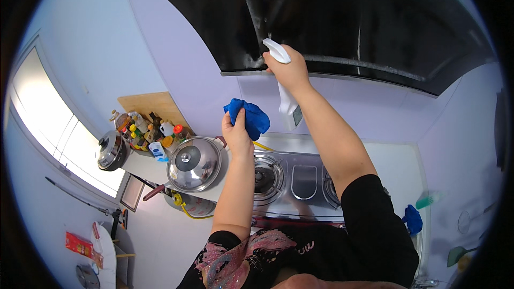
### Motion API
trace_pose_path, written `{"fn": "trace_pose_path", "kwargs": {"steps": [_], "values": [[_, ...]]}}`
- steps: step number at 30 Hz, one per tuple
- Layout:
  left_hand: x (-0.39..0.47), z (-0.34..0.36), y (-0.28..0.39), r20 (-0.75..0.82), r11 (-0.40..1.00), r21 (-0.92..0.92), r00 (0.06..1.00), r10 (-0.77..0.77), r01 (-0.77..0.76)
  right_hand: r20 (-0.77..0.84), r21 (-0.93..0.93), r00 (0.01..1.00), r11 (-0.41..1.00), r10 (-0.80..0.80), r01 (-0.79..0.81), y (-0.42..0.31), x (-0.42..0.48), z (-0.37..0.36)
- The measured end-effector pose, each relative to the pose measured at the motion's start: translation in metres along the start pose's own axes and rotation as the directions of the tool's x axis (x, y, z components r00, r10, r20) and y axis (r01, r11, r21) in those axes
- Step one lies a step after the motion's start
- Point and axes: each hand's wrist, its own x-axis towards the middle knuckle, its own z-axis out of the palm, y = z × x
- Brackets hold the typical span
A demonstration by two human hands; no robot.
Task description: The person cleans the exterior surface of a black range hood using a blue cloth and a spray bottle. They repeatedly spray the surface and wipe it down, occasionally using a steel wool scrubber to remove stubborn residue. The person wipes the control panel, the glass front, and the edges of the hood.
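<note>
My right hand [292,68] grips a white spray bottle [287,106] by its neck, with the head angled toward the black range hood [321,20]. Whitish wet streaks and foam mark the hood's glossy panel just beyond the nozzle. Lower and to the left, my left hand [238,134] pinches a folded blue cloth [257,120] between thumb and fingers, apart from the hood. Beneath both arms lies a steel gas stove [304,182]; my right forearm partly hides its right burner.
Left of the stove sits a lidded wok [195,164], its handle sticking out over the counter edge. Several sauce bottles [140,136] crowd a wooden board [154,106]. A gas cylinder [198,207] stands below. Another blue cloth [413,220] lies at the right.
</note>
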Motion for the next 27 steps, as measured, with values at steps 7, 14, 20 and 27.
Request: {"fn": "trace_pose_path", "kwargs": {"steps": [7, 14, 20, 27], "values": [[-0.006, 0.012, -0.003, 0.032, 0.998, -0.017, 0.998, -0.061, 0.062, 0.067, -0.035, 0.995, 0.997, 0.077, -0.075, 0.014, -0.006, -0.004], [-0.006, 0.020, -0.002, 0.094, 0.995, 0.095, 0.996, -0.001, -0.008, 0.071, 0.182, 0.996, 0.981, 0.048, -0.060, 0.029, -0.052, -0.061], [0.021, 0.075, 0.044, 0.527, 0.468, 0.513, 0.695, 0.490, -0.719, -0.208, 0.106, 0.959, 0.979, 0.194, -0.175, 0.078, -0.128, -0.205], [0.028, 0.080, 0.046, 0.529, 0.567, 0.508, 0.754, 0.389, -0.649, -0.556, -0.250, 0.824, 0.923, 0.110, -0.292, 0.180, -0.244, -0.387]]}}
